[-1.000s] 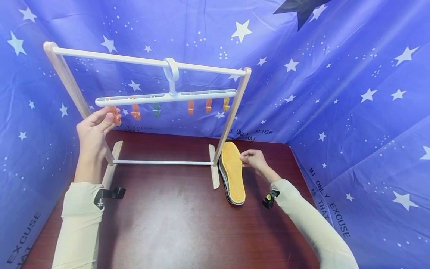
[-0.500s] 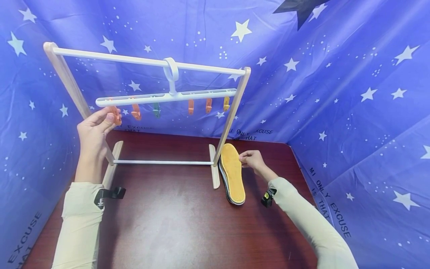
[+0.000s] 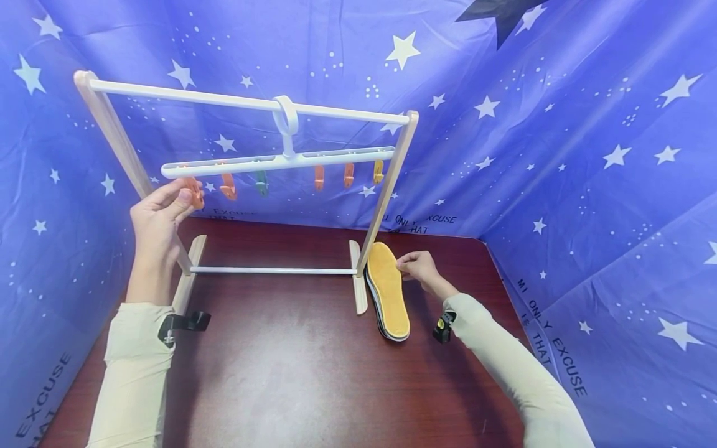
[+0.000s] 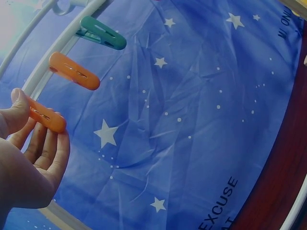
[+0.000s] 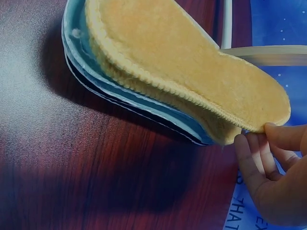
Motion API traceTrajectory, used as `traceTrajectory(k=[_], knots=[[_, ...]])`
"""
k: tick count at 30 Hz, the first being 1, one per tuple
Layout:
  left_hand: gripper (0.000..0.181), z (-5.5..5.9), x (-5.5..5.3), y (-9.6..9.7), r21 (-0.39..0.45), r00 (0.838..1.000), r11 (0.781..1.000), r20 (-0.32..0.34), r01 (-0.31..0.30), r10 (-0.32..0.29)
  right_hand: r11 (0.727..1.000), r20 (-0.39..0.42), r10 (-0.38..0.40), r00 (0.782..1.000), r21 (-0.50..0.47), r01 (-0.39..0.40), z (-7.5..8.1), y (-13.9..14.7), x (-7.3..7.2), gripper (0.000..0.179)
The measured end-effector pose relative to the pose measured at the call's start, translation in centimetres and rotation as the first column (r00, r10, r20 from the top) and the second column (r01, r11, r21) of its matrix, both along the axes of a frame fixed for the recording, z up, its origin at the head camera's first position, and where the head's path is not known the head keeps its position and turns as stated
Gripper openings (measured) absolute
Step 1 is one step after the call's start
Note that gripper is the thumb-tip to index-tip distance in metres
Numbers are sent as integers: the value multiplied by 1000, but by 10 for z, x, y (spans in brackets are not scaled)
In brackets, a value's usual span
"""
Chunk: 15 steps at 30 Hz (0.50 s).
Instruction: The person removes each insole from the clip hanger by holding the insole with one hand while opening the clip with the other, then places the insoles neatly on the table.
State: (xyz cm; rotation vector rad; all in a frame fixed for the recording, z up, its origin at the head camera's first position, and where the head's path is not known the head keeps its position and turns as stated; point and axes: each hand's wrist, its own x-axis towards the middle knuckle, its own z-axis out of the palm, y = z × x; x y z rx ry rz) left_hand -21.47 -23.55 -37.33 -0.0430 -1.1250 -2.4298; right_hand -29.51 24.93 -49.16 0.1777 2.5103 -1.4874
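Observation:
My left hand (image 3: 157,227) pinches the leftmost orange clip (image 4: 50,119) between thumb and fingers, under the white hanger bar (image 3: 241,165). Beside it hang a second orange clip (image 4: 74,71) and a green clip (image 4: 103,32). At the right, a yellow fuzzy insole (image 3: 388,289) tops a stack with blue-grey and dark insoles (image 5: 139,98) beneath. My right hand (image 3: 420,269) pinches the edge of the yellow insole near its far end, which is lifted off the layer below. In the right wrist view, another yellow layer shows just under it.
A wooden rack (image 3: 386,193) with a white top rod (image 3: 185,94) carries the hanger; its right foot (image 3: 360,292) stands close to the insoles. Two more orange clips (image 3: 318,177) and a yellow clip (image 3: 378,172) hang on the right half. A blue star-printed curtain (image 3: 560,124) surrounds the dark red table (image 3: 280,373).
My right hand has shifted slightly left and down, and the far end of the yellow insole has dropped a little with it. My left hand stays on the clip.

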Motion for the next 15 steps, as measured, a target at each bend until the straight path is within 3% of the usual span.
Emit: traceTrajectory(k=[15], knots=[[14, -2, -1, 1, -3, 1000, 1000, 1, -3, 3, 999, 24, -31, 999, 23, 30, -8, -2, -3, 15]])
